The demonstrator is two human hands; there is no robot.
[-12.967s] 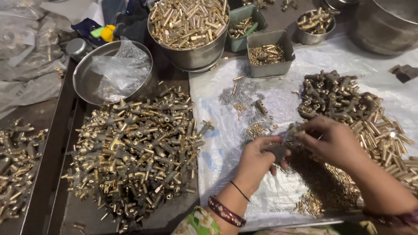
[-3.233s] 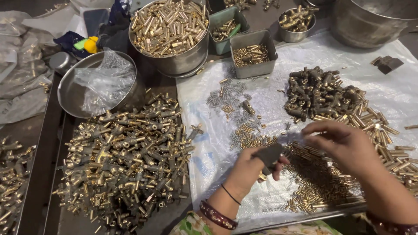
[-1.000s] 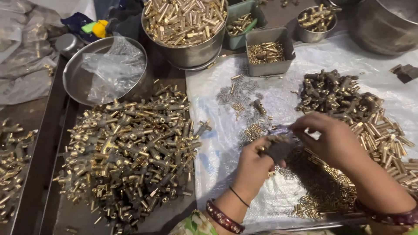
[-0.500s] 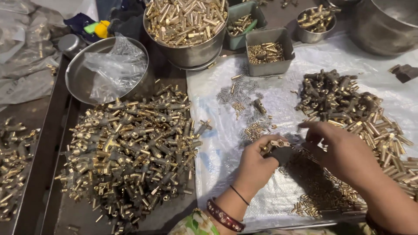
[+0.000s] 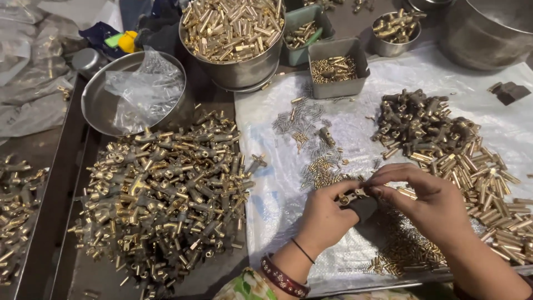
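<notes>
My left hand (image 5: pixel 323 215) grips a small dark block with a brass fitting (image 5: pixel 357 203) on top of it, over a clear plastic sheet (image 5: pixel 277 189). My right hand (image 5: pixel 430 201) meets it from the right, thumb and forefinger pinched on a tiny brass piece at the fitting. A scatter of small brass pins (image 5: pixel 321 169) lies just beyond the hands. More small brass pieces (image 5: pixel 402 253) lie under my right wrist.
A big heap of assembled brass fittings (image 5: pixel 166 194) fills the tray at left. Dark and brass tubes (image 5: pixel 444 144) are piled at right. A steel bowl of brass tubes (image 5: pixel 233 28), grey bins (image 5: pixel 336 69), a steel dish with a plastic bag (image 5: pixel 133 89) and a large pot (image 5: pixel 488 30) stand behind.
The hands have stayed together over the plastic sheet, shifting slightly. My right hand's fingers have closed in on the fitting held by my left hand.
</notes>
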